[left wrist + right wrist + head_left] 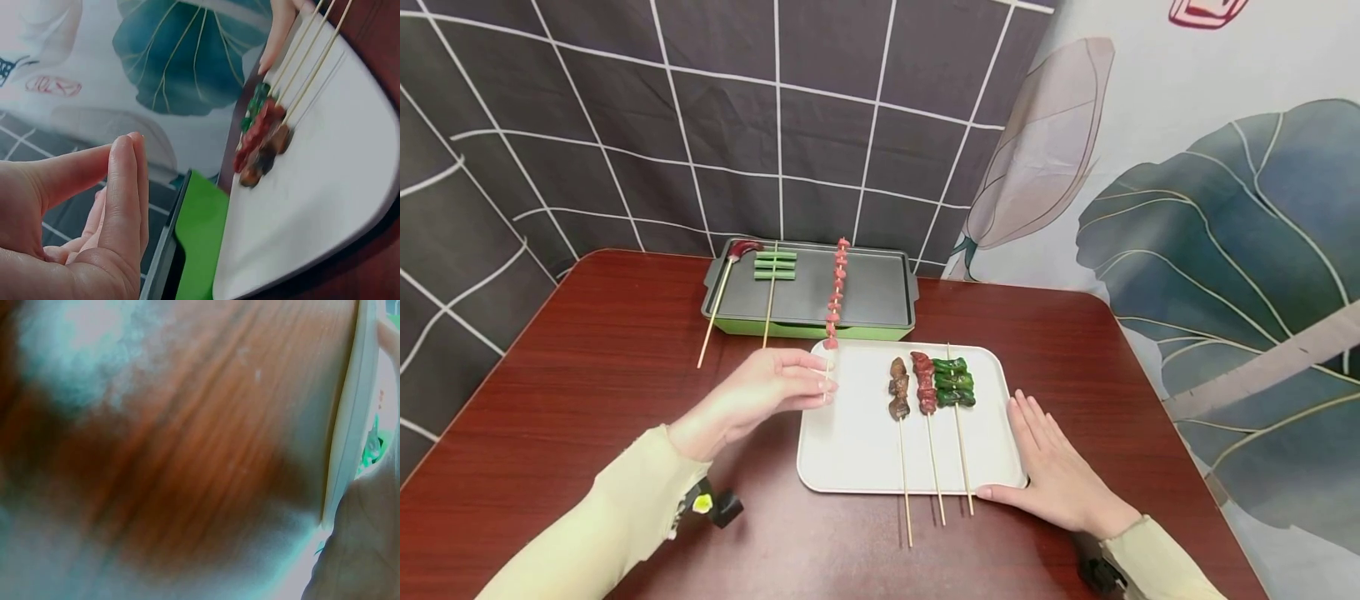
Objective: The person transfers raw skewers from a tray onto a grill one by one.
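On the reddish-brown wooden table point(587, 367) a white tray point(857, 433) lies near the person, and just beyond its far edge stands a green electric grill point(880, 292) with a dark flat plate. The left hand point(760, 392) hovers at the tray's far left corner, fingers straight and drawn together with the thumb beneath, their tips at the bare lower end of the pink sausage skewer point(835, 287); the left wrist view shows the fingers point(122, 187) extended and close together, and whether they actually pinch the stick cannot be told. That skewer lies lengthwise across the grill plate, its stick end reaching over the grill's near edge to the tray corner. The right hand point(1052, 467) rests flat with relaxed fingers on the table against the tray's near right corner, the thumb touching the near edge, holding nothing. On the right half of the tray three skewers lie side by side: a brown mushroom skewer point(898, 387), a red meat skewer point(923, 382) and a green pepper skewer point(953, 382), their sticks overhanging the tray's near edge. On the grill's left part lie a green bean skewer point(775, 265) and, leftmost, a dark red sausage skewer point(741, 248), sticks pointing toward the person.
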Demonstrator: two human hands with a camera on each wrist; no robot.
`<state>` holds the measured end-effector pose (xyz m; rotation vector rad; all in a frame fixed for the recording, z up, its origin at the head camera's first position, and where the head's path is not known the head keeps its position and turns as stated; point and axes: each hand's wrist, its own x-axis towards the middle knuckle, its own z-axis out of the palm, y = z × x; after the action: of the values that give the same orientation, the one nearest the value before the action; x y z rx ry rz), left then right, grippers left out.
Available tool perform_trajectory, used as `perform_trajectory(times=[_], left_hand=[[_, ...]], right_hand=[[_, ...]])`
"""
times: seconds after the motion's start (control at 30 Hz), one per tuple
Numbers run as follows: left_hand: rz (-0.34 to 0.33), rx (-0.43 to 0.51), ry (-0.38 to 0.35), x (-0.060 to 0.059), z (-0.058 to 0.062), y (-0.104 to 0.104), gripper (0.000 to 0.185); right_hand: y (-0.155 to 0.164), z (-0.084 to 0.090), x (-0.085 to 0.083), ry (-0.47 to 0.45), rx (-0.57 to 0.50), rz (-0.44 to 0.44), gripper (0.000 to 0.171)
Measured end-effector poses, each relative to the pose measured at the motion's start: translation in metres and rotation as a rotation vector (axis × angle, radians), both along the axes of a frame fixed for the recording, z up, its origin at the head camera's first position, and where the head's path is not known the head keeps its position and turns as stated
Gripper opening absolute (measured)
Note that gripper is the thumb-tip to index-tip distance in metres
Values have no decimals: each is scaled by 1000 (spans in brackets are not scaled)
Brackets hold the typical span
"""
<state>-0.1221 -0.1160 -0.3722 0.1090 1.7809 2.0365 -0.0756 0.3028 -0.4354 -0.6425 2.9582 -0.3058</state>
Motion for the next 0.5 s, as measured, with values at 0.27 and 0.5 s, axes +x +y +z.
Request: perform_trajectory(times=[0.27, 0.5], left_hand=[[32, -7, -20, -19, 4, -8, 41], [49, 9, -55, -29, 5, -14, 45]], right_hand=[[0, 0, 1, 6, 5, -1, 125], [0, -1, 1, -2, 1, 0, 125]])
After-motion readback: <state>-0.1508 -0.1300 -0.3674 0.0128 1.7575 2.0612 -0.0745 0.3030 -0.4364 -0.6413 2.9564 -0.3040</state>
